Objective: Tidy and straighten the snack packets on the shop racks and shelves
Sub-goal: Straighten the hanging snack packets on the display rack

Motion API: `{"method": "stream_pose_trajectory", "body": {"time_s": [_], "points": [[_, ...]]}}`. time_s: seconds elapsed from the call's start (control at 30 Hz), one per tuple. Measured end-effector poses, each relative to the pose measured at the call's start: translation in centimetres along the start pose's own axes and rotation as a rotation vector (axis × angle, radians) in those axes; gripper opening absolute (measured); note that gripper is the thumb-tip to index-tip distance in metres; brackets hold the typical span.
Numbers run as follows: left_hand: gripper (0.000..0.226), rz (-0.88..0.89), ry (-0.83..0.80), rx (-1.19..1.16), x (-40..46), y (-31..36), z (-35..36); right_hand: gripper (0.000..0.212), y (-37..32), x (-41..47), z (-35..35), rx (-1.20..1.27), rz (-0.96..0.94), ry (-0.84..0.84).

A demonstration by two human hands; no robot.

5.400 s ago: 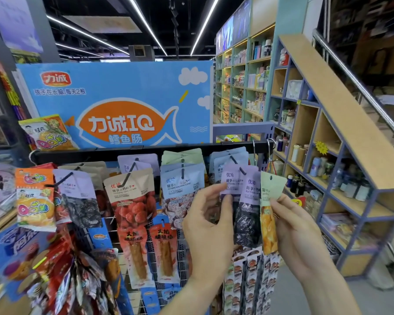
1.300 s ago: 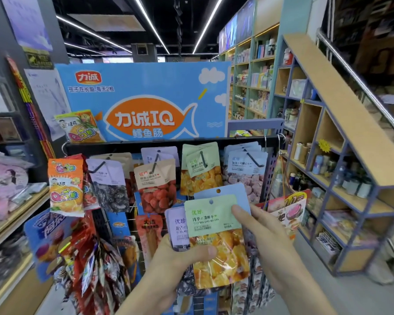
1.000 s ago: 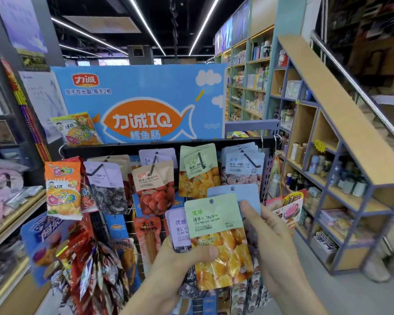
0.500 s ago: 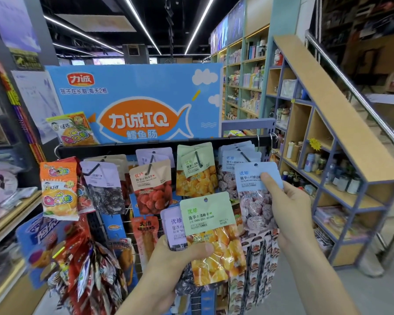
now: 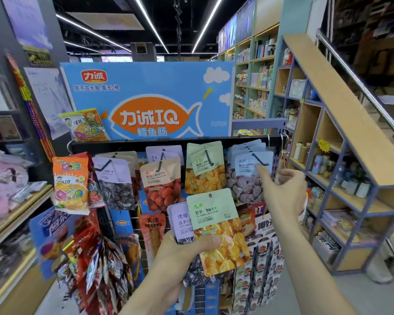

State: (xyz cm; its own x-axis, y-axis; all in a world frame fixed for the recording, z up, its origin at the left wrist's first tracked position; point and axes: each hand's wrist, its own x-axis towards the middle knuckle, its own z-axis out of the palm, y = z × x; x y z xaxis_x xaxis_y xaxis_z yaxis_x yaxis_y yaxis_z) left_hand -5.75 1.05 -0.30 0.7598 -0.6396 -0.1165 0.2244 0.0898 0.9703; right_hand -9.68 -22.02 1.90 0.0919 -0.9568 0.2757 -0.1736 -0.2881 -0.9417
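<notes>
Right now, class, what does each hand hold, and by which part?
The left hand grips a green-topped packet and a purple-topped packet by their lower halves, thumb across the front. The right hand holds nothing.

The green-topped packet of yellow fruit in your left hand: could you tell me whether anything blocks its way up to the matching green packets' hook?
Nothing visible does: green-topped packet sits just below the hooked green packets, open air between.
</notes>
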Motion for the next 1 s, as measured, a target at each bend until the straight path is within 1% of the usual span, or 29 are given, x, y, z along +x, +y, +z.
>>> {"method": "stream_pose_trajectory", "body": {"time_s": [0.03, 0.07, 0.1, 0.13, 0.17, 0.2, 0.23, 0.27, 0.3, 0.37, 0.47, 0.57, 0.7, 0.9, 1.0], "points": [[0.058, -0.004, 0.003, -0.003, 0.0, -0.1, -0.1, 0.058, 0.2, -1.1, -0.7, 0.023, -0.041, 0.081], [0.060, -0.007, 0.004, 0.000, 0.1, -0.1, -0.3, 0.058, 0.2, -2.5, -1.4, 0.077, -0.071, 0.128], [0.062, -0.009, 0.003, 0.007, 0.2, -0.1, -0.4, 0.053, 0.1, -4.0, -2.2, 0.150, -0.080, 0.103], [0.063, -0.012, 0.001, 0.015, 0.3, -0.2, -0.6, 0.047, -0.1, -5.4, -2.9, 0.233, -0.061, -0.010], [0.063, -0.015, -0.003, 0.021, 0.4, -0.3, -0.7, 0.042, -0.4, -6.8, -3.4, 0.302, -0.029, -0.197], [0.062, -0.016, -0.006, 0.025, 0.6, -0.3, -0.8, 0.039, -0.5, -8.0, -3.6, 0.325, -0.007, -0.407], [0.060, -0.012, -0.010, 0.026, 0.6, -0.3, -0.8, 0.038, -0.5, -8.9, -3.5, 0.309, -0.005, -0.580], [0.058, -0.008, -0.013, 0.021, 0.6, -0.3, -0.9, 0.037, -0.3, -9.6, -3.3, 0.286, -0.014, -0.687], [0.056, -0.007, -0.014, 0.010, 0.6, -0.3, -0.9, 0.034, -0.3, -10.1, -3.0, 0.290, -0.014, -0.732], [0.052, -0.005, -0.003, -0.021, 0.6, -0.2, -1.1, 0.027, -0.3, -10.6, -2.4, 0.354, 0.038, -0.740], [0.046, 0.004, 0.062, -0.061, 0.5, 0.1, -1.8, 0.028, -0.5, -10.4, -2.2, 0.455, 0.105, -0.708], [0.048, 0.012, 0.111, -0.067, 0.4, 0.5, -3.0, 0.031, -1.3, -10.1, -2.5, 0.506, 0.061, -0.650], [0.060, 0.017, 0.164, -0.092, 0.4, 0.8, -4.2, 0.029, -2.9, -9.9, -2.2, 0.527, -0.030, -0.627], [0.052, 0.042, 0.174, -0.088, 0.3, 1.3, -4.7, 0.024, -3.8, -9.6, -0.9, 0.512, -0.027, -0.563], [0.052, 0.042, 0.172, -0.085, 0.2, 1.4, -4.7, 0.023, -3.7, -9.2, -0.4, 0.502, -0.006, -0.535]]}}
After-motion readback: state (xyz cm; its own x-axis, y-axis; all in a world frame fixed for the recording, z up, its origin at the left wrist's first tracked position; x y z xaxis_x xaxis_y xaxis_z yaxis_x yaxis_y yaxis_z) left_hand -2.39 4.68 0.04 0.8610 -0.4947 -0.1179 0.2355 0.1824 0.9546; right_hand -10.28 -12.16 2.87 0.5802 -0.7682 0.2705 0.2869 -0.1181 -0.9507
